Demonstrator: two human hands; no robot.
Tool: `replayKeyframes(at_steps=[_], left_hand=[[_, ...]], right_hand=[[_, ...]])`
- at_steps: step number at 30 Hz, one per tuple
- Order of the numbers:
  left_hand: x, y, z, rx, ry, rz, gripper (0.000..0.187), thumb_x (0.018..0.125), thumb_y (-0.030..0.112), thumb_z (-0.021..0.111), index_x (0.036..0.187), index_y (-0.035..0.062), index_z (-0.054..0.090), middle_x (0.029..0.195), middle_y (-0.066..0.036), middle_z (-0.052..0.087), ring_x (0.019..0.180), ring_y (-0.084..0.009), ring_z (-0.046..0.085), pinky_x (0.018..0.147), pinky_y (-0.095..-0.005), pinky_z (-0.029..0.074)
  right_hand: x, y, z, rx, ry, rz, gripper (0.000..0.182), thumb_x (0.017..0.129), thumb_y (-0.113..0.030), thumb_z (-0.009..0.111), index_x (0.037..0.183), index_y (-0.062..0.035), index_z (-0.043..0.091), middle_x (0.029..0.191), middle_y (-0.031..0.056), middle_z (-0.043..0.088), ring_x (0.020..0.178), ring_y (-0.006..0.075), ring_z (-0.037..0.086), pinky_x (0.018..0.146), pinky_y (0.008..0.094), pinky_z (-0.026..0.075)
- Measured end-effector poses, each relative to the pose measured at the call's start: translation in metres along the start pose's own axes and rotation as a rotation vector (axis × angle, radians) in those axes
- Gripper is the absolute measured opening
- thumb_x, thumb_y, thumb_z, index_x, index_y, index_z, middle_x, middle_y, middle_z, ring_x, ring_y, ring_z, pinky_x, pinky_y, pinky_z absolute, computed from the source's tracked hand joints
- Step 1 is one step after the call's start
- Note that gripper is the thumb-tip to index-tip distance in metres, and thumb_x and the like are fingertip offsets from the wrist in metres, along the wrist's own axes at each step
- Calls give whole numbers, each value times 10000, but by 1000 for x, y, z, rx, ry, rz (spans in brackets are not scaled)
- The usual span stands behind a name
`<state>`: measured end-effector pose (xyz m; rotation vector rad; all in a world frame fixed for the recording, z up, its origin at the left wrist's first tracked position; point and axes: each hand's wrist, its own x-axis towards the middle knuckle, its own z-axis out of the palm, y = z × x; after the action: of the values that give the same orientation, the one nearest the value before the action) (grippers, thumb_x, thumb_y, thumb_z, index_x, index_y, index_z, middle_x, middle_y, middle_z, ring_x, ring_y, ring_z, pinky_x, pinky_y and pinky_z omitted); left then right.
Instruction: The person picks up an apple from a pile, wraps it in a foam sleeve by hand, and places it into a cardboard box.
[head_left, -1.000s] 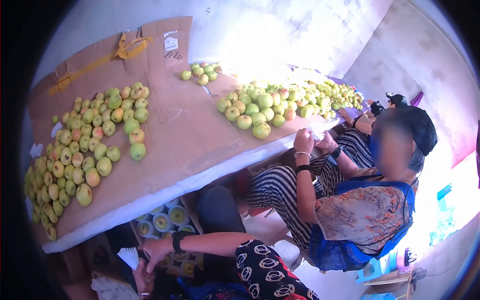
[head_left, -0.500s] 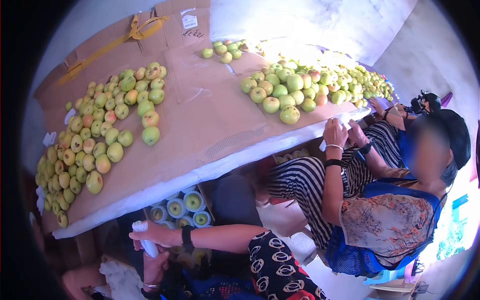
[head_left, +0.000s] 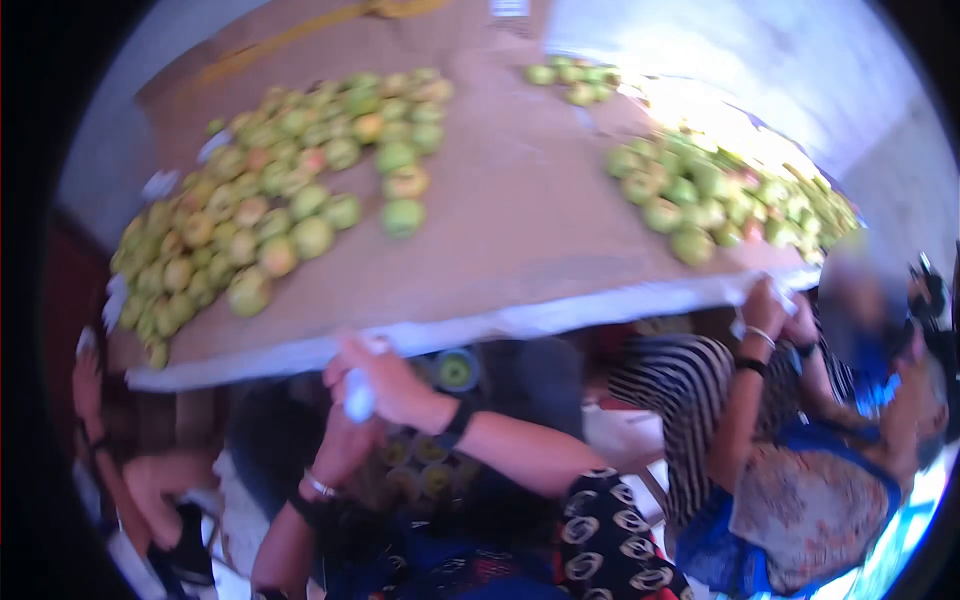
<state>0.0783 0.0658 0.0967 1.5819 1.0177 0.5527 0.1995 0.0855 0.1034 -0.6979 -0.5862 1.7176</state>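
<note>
My right hand point(head_left: 392, 385), with a black band on its wrist, is closed around a white foam net sleeve point(head_left: 358, 396) close to the table's front edge. Just below, my left hand point(head_left: 348, 440), with a silver bracelet, grips the lower end of the same sleeve. Motion blurs the fingers, and any contents of the sleeve are hidden. Beyond my hands, a pile of green-yellow apples point(head_left: 250, 215) lies on the cardboard-covered table point(head_left: 500, 215). Under the table edge, a green apple in a foam net point(head_left: 455, 370) shows beside my right wrist.
A second apple pile point(head_left: 715, 195) lies at the right, with a small group of apples point(head_left: 578, 78) behind. At my right sits a co-worker in striped trousers point(head_left: 680, 390), white material in their hands point(head_left: 770, 312). Another person's arm point(head_left: 92, 400) reaches in at far left.
The view has swung, so the table and apples appear farther right and higher. My hands, still on the foam net, have come up near the table edge. Another person's arm now shows at far left.
</note>
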Motion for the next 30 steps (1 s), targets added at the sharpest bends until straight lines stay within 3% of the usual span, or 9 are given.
replayKeyframes(at_steps=[4, 11, 13, 14, 16, 20, 23, 26, 30], left_hand=[[26, 48, -61, 223, -102, -153, 169, 812, 139, 549, 834, -28, 555, 631, -44, 571, 492, -104, 535, 471, -247, 432], [89, 28, -58, -56, -330, -128, 199, 813, 137, 552, 942, -13, 540, 616, 14, 506, 489, -68, 477, 460, -241, 405], [98, 9, -53, 31, -177, 341, 192, 780, 108, 543, 923, -18, 531, 612, -45, 540, 507, -164, 532, 518, -309, 438], [100, 1, -56, 12, -185, 329, 192, 780, 108, 543, 923, -18, 531, 612, -45, 540, 507, -164, 532, 518, -309, 438], [100, 19, -64, 232, -220, 203, 219, 701, 62, 507, 896, -25, 558, 694, -251, 561, 658, -407, 555, 639, -434, 456], [110, 11, -45, 23, -313, 320, 178, 688, 71, 514, 829, -24, 565, 685, -253, 565, 680, -395, 571, 653, -445, 448], [112, 4, -21, -160, -482, 178, 140, 699, 74, 512, 783, -26, 562, 647, -209, 570, 636, -339, 580, 633, -404, 454], [113, -8, -4, -360, -339, 365, 120, 717, 68, 507, 764, -26, 565, 638, -171, 577, 613, -273, 575, 615, -355, 453], [116, 23, -58, -268, -139, 265, 107, 729, 58, 510, 767, -18, 575, 655, -159, 586, 608, -256, 571, 606, -334, 452]], right_hand=[[25, -9, -2, 278, -67, -58, 339, 926, -341, 425, 923, -12, 504, 870, 120, 574, 769, 187, 592, 674, 307, 498], [50, -52, -21, 176, -46, -146, 322, 932, -365, 398, 777, -85, 433, 937, 151, 572, 860, 232, 567, 794, 355, 470], [55, -50, -24, 131, 8, -144, 333, 933, -371, 393, 756, -92, 426, 940, 156, 575, 858, 243, 565, 811, 369, 459], [57, -48, -27, 109, -30, -177, 342, 932, -376, 391, 737, -97, 417, 937, 152, 576, 871, 246, 558, 830, 382, 440], [52, -50, -35, 78, -37, -196, 352, 931, -382, 389, 718, -103, 408, 935, 148, 578, 883, 250, 550, 850, 394, 422], [53, -61, -30, 217, 29, -225, 356, 934, -378, 378, 703, -108, 393, 993, 122, 564, 952, 241, 517, 877, 371, 383], [51, -62, -13, -6, 120, -293, 328, 936, -337, 387, 722, -91, 422, 992, 102, 573, 915, 236, 536, 860, 367, 409], [59, -72, 7, -343, 48, -201, 333, 935, -335, 393, 720, -83, 431, 1012, 118, 574, 910, 250, 539, 839, 373, 420], [84, -73, -23, 104, 50, -277, 353, 923, -380, 407, 741, -83, 462, 970, 162, 588, 924, 271, 553, 772, 378, 465]])
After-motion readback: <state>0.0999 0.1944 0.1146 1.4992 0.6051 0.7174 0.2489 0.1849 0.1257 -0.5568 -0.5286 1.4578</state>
